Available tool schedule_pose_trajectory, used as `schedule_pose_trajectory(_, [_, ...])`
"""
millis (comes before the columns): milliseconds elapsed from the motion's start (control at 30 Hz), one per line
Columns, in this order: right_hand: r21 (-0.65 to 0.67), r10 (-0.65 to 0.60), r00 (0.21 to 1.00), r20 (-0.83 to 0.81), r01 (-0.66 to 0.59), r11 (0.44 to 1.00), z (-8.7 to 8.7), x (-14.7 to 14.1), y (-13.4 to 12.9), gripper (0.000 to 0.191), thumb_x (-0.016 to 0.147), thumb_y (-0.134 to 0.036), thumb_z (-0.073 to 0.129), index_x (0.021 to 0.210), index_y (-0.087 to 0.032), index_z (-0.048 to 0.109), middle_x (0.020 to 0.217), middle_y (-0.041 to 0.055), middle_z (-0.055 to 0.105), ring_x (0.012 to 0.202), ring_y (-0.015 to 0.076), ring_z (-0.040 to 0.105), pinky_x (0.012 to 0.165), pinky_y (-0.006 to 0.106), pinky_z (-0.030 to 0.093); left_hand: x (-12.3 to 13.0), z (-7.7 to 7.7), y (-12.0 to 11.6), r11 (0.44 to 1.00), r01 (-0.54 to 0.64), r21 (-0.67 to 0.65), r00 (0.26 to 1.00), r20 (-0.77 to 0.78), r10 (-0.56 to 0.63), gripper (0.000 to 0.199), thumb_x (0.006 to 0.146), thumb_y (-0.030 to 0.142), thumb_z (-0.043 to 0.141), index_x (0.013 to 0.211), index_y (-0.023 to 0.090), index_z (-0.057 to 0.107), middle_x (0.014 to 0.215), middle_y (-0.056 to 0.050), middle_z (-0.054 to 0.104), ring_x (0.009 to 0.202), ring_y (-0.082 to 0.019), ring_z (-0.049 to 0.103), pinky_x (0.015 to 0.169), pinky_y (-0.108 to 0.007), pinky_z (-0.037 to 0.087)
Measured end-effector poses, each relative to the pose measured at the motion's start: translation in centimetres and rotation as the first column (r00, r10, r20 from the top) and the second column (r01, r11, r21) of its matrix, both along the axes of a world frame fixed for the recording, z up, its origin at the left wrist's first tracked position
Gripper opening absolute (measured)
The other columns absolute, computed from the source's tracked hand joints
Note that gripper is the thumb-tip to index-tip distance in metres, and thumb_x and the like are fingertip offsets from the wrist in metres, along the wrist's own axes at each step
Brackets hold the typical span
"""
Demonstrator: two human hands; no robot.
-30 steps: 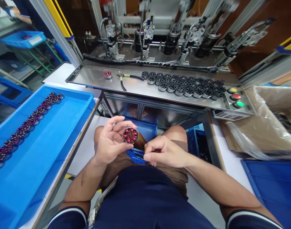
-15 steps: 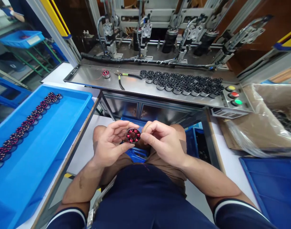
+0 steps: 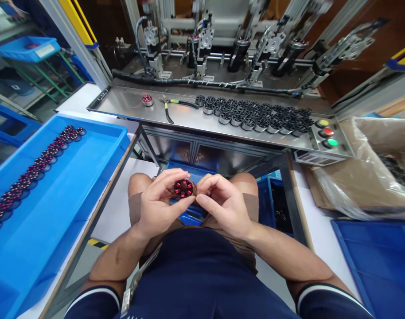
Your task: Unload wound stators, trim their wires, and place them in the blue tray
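Over my lap, my left hand (image 3: 164, 199) is closed around a round motor stator (image 3: 183, 188) with red wire windings and a dark rim, its open face turned up toward me. My right hand (image 3: 224, 199) is at the stator's right side, fingers curled and thumb tip close to its edge. Whatever its fingertips pinch, perhaps a thin wire, is too small to make out. On the metal ledge ahead lie another red-wound stator (image 3: 147, 100) with a loose wire end and cutting pliers (image 3: 171, 106) with black and yellow-green handles.
Several black unwound stators (image 3: 249, 119) stand in rows on the ledge, beside a button panel (image 3: 329, 133). Winding machinery (image 3: 205, 40) rises behind. At left, a blue tray (image 3: 89, 177) holds rows of wound stators (image 3: 33, 170). A plastic-lined carton (image 3: 342, 186) and blue tray (image 3: 371, 252) are at right.
The stator has shifted slightly left and tilted in my left hand. My left thumb now reaches farther along its lower edge, and my right fingertips have moved down a little beside it.
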State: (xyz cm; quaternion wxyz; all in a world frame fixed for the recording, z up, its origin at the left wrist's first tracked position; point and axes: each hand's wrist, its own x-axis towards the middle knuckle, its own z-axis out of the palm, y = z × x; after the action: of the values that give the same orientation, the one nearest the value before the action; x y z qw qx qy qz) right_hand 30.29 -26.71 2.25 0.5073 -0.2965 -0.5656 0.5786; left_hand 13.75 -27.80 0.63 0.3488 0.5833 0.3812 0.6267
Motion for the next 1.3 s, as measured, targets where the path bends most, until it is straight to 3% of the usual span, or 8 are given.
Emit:
schedule_pose_trajectory(200, [-0.055, 0.033, 0.998, -0.048, -0.035, 0.998, 0.2, -0.7, 0.2, 0.028, 0.09, -0.044, 0.071, 0.08, -0.021, 0.057, 0.08, -0.0008, 0.055, 0.076, 0.0137, 0.053, 0.072, 0.03, 0.047, -0.2, 0.6, -0.8, 0.986, -0.071, 0.15, 0.969, -0.222, 0.103, 0.051, 0.069, 0.006, 0.084, 0.116, 0.021, 0.071, 0.108, -0.007, 0.075, 0.101, -0.02, 0.073, 0.089, -0.03, 0.063])
schedule_pose_trajectory(400, [-0.205, -0.092, 0.99, -0.105, 0.069, 0.976, -1.0, -1.6, -0.3, 0.028, 0.095, -0.043, 0.064, 0.078, -0.022, 0.055, 0.076, -0.0025, 0.055, 0.07, 0.0118, 0.051, 0.069, 0.028, 0.045, -0.3, 0.8, -0.6, 0.982, -0.123, 0.142, 0.964, -0.217, 0.152, 0.042, 0.071, 0.011, 0.083, 0.111, 0.018, 0.071, 0.102, -0.007, 0.076, 0.093, -0.019, 0.075, 0.085, -0.031, 0.064])
schedule_pose_trajectory(600, [-0.055, -0.08, 0.992, -0.099, 0.075, 0.996, -0.5, -1.4, 0.1, 0.026, 0.083, -0.038, 0.079, 0.099, -0.024, 0.063, 0.088, -0.0008, 0.059, 0.078, 0.0132, 0.056, 0.072, 0.029, 0.049, -0.6, 1.2, -0.3, 0.973, -0.117, 0.197, 0.947, -0.275, 0.169, 0.041, 0.071, 0.01, 0.083, 0.11, 0.018, 0.072, 0.1, -0.007, 0.078, 0.093, -0.018, 0.075, 0.085, -0.029, 0.064])
schedule_pose_trajectory(700, [0.039, -0.121, 0.99, -0.079, 0.124, 0.991, -0.1, -1.6, 0.4, 0.013, 0.087, -0.032, 0.075, 0.089, -0.023, 0.065, 0.081, -0.0013, 0.058, 0.076, 0.013, 0.056, 0.072, 0.029, 0.048, -0.7, 1.1, -0.4, 0.973, -0.099, 0.21, 0.943, -0.294, 0.159, 0.044, 0.07, 0.01, 0.084, 0.111, 0.019, 0.072, 0.102, -0.007, 0.078, 0.095, -0.018, 0.075, 0.088, -0.029, 0.063])
schedule_pose_trajectory(833, [-0.082, -0.189, 0.978, -0.084, 0.182, 0.98, -0.5, -2.1, 0.7, 0.021, 0.091, -0.029, 0.069, 0.072, -0.021, 0.063, 0.07, -0.0025, 0.057, 0.066, 0.0108, 0.052, 0.066, 0.027, 0.046, -0.9, 0.6, -0.4, 0.979, -0.077, 0.188, 0.961, -0.248, 0.123, 0.049, 0.068, 0.01, 0.086, 0.114, 0.021, 0.072, 0.104, -0.006, 0.078, 0.097, -0.02, 0.075, 0.089, -0.031, 0.064])
schedule_pose_trajectory(967, [-0.25, -0.155, 0.973, -0.171, 0.11, 0.962, -1.2, -2.0, 0.7, 0.021, 0.084, -0.039, 0.076, 0.077, -0.021, 0.067, 0.071, -0.0027, 0.059, 0.067, 0.0107, 0.055, 0.066, 0.026, 0.048, -0.9, 0.5, -0.2, 0.986, -0.1, 0.131, 0.981, -0.152, 0.119, 0.047, 0.067, 0.011, 0.086, 0.111, 0.022, 0.073, 0.101, -0.005, 0.078, 0.096, -0.02, 0.075, 0.088, -0.033, 0.064])
schedule_pose_trajectory(1133, [-0.186, -0.026, 0.98, -0.199, -0.012, 0.982, -1.0, -1.7, 0.3, 0.026, 0.073, -0.038, 0.087, 0.084, -0.022, 0.07, 0.081, -0.0008, 0.063, 0.072, 0.0123, 0.059, 0.07, 0.028, 0.052, -1.0, 0.7, 0.2, 0.996, -0.066, 0.064, 0.997, -0.044, 0.069, 0.044, 0.068, 0.015, 0.087, 0.109, 0.021, 0.074, 0.098, -0.006, 0.078, 0.092, -0.019, 0.075, 0.081, -0.03, 0.065])
schedule_pose_trajectory(1300, [-0.069, -0.099, 0.986, -0.133, 0.091, 0.994, -0.5, -1.7, 0.1, 0.02, 0.086, -0.034, 0.076, 0.073, -0.021, 0.068, 0.071, -0.0011, 0.062, 0.068, 0.0123, 0.056, 0.068, 0.029, 0.049, -1.1, 0.7, 0.2, 0.999, -0.024, 0.049, 1.0, -0.016, 0.025, 0.047, 0.067, 0.015, 0.088, 0.111, 0.022, 0.074, 0.101, -0.006, 0.078, 0.094, -0.019, 0.075, 0.084, -0.03, 0.064])
